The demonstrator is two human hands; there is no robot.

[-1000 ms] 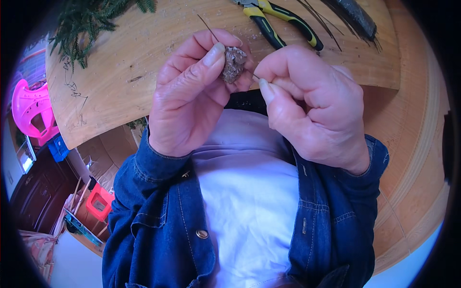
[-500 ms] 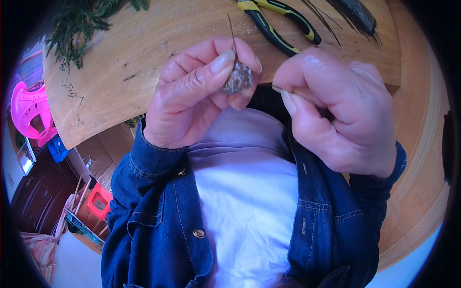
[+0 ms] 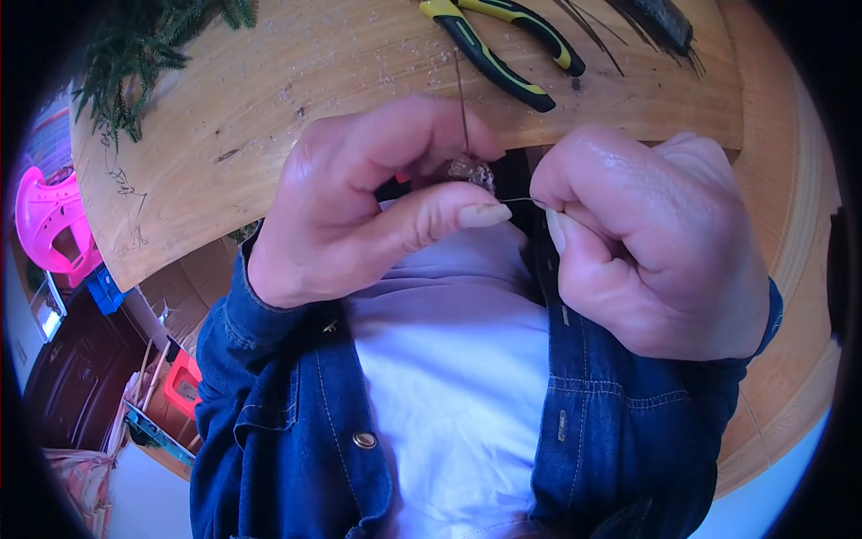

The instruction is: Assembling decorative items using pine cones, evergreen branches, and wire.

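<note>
My left hand (image 3: 359, 198) curls round a small brown pine cone (image 3: 473, 171) with whitish flecks, mostly hidden between the fingers and the thumb. From the cone a stiff thin brown wire (image 3: 461, 99) points up toward the table. My left thumb lies stretched out just below the cone. Closed in a pinch, my right hand (image 3: 655, 234) grips a fine wire (image 3: 516, 199), which runs taut from the cone side to its thumb and forefinger. Both hands are over my lap at the table's near edge.
Yellow-and-black handled pliers (image 3: 503, 54) lie on the wooden table (image 3: 251, 171) just beyond my hands. Green fir sprigs (image 3: 135, 63) are at the far left. A dark bundle of thin wires (image 3: 655, 22) lies far right. A pink plastic stool (image 3: 45, 220) stands off to the left.
The cone has turned and sunk deeper into my left hand, whose thumb is now stretched out below it. A length of fine wire now shows between the hands. Both hands have dropped slightly.
</note>
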